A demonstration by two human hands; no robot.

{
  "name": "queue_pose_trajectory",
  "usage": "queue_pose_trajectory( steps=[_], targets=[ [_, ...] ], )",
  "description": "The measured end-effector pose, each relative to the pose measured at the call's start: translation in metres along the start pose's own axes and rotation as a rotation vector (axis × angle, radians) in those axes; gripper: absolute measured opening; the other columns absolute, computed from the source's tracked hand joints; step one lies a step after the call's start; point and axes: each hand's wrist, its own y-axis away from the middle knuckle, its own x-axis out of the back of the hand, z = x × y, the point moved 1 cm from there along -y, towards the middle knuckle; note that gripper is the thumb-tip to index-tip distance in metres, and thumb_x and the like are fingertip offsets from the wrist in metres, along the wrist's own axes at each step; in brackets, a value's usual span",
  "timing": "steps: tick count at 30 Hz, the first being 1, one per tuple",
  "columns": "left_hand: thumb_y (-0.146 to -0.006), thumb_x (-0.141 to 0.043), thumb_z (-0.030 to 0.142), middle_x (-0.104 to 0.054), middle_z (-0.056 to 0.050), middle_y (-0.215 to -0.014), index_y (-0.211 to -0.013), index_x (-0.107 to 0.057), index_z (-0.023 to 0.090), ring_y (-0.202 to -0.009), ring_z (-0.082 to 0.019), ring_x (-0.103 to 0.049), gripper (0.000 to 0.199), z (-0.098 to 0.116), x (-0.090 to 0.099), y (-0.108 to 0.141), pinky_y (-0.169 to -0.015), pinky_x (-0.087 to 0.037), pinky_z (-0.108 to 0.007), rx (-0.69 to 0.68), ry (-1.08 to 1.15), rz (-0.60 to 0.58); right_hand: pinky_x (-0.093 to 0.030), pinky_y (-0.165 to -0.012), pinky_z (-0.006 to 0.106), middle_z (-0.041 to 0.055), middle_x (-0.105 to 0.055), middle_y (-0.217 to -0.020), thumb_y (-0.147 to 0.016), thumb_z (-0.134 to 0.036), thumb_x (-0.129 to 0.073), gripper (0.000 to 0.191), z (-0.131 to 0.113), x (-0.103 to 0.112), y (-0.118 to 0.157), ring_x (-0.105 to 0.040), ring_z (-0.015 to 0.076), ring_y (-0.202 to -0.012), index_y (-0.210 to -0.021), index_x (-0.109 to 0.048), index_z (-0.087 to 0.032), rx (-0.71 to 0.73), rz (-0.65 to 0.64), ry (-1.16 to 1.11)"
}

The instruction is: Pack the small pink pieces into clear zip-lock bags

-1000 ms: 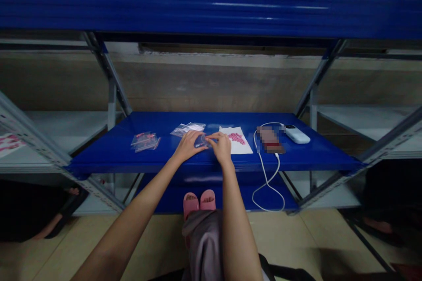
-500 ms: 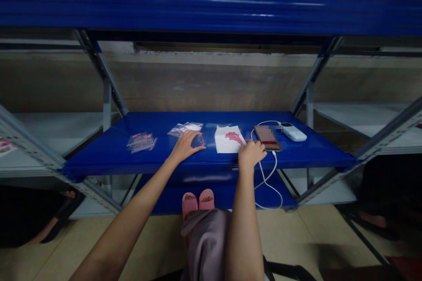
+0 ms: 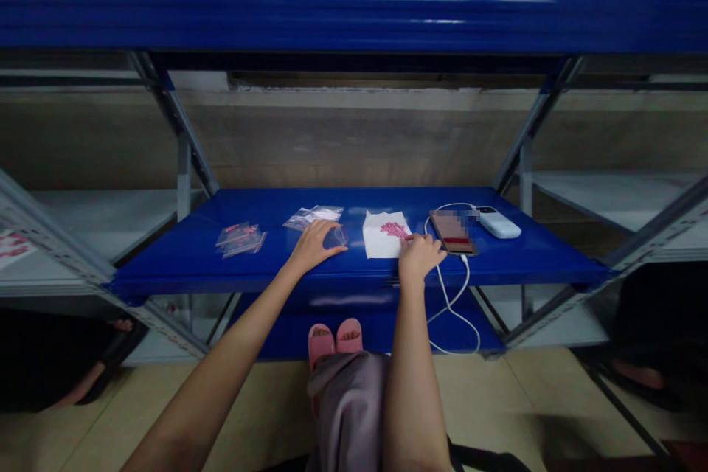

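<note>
Clear plastic piece [image 3: 335, 237] sits against the fingertips of the left hand [image 3: 314, 247] on the blue steel shelf [image 3: 166, 273], though the head view cannot show whether it is pinched. The right hand [image 3: 420, 257], fingers bunched, touches the edge of a white paper sheet [image 3: 381, 245] heaped with small pink pieces [image 3: 395, 229], beside a phone [image 3: 452, 231]. A second ago both hands met over the plastic; now they stand apart.
</note>
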Motion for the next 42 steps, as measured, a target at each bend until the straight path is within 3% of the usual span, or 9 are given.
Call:
queue_pose_trajectory(
  steps=[6,10,13,19,25,31,36,42],
  targets=[
    [-0.071,-0.065,0.045,-0.058,-0.007,-0.109,-0.107,-0.052,0.019,-0.106,-0.023,-0.05,0.046,0.0,-0.001,0.0,-0.094,-0.038,-0.039,0.014,0.01,-0.004,-0.031,-0.077,0.035,0.0135,-0.062,-0.103,-0.081,-0.025,-0.05,0.025,-0.006,0.009,0.0,-0.048,0.0279,-0.098,-0.095,-0.067,-0.015,0.016,0.012,-0.202],
    [-0.071,-0.065,0.045,-0.057,-0.008,-0.11,-0.108,-0.052,0.019,-0.107,-0.024,-0.05,0.047,0.001,0.0,0.0,-0.094,-0.038,-0.039,0.006,0.009,0.005,-0.035,-0.077,0.026,0.0046,-0.066,-0.095,-0.08,-0.029,-0.054,0.019,-0.036,0.015,0.005,-0.054,0.0179,-0.088,-0.086,-0.069,-0.021,0.291,-0.18,-0.57],
    [-0.071,-0.066,0.043,-0.058,-0.008,-0.107,-0.105,-0.052,0.018,-0.106,-0.024,-0.051,0.044,0.001,0.0,0.001,-0.093,-0.039,-0.039,0.011,0.001,0.001,-0.036,-0.077,0.025,-0.0004,-0.067,-0.092,-0.078,-0.032,-0.058,0.014,-0.065,0.014,0.018,-0.054,0.0162,-0.088,-0.081,-0.07,-0.025,0.451,-0.266,-0.612],
    [-0.072,-0.066,0.038,-0.059,-0.008,-0.103,-0.101,-0.053,0.017,-0.104,-0.024,-0.051,0.038,0.002,-0.001,0.002,-0.091,-0.04,-0.039,0.028,-0.003,0.005,-0.037,-0.075,0.026,0.0004,-0.067,-0.094,-0.078,-0.034,-0.059,0.015,-0.085,0.007,0.036,-0.056,0.0177,-0.092,-0.084,-0.071,-0.027,0.341,-0.277,-0.526],
    [-0.071,-0.066,0.042,-0.059,-0.008,-0.101,-0.1,-0.053,0.017,-0.102,-0.024,-0.052,0.041,0.002,0.0,0.001,-0.09,-0.041,-0.038,0.004,0.004,0.015,-0.036,-0.076,0.026,0.0015,-0.067,-0.097,-0.081,-0.032,-0.054,0.019,-0.077,0.014,0.032,-0.056,0.0179,-0.094,-0.09,-0.07,-0.027,0.342,-0.299,-0.491],
    [-0.069,-0.067,0.045,-0.058,-0.009,-0.107,-0.104,-0.051,0.017,-0.105,-0.025,-0.051,0.048,0.001,-0.001,0.002,-0.093,-0.039,-0.039,-0.001,0.002,0.03,-0.032,-0.075,0.031,0.009,-0.063,-0.1,-0.082,-0.024,-0.051,0.022,-0.034,0.028,0.009,-0.052,0.0223,-0.094,-0.096,-0.068,-0.022,0.13,-0.086,-0.287],
    [-0.072,-0.065,0.043,-0.055,-0.009,-0.111,-0.111,-0.046,0.018,-0.107,-0.025,-0.051,0.05,0.0,-0.001,0.003,-0.092,-0.04,-0.041,0.028,0.029,0.054,-0.031,-0.076,0.035,0.012,-0.06,-0.106,-0.08,-0.022,-0.052,0.026,0.001,0.01,0.002,-0.048,0.0264,-0.1,-0.102,-0.065,-0.02,0.062,-0.062,-0.119],
    [-0.078,-0.058,0.043,-0.052,-0.013,-0.113,-0.117,-0.038,0.017,-0.111,-0.026,-0.05,0.051,-0.004,0.0,0.006,-0.094,-0.04,-0.044,0.057,0.108,0.121,-0.029,-0.076,0.037,0.0122,-0.06,-0.104,-0.08,-0.024,-0.049,0.026,-0.001,-0.005,0.0,-0.047,0.0264,-0.099,-0.099,-0.066,-0.018,0.07,-0.04,-0.091]
  ],
)
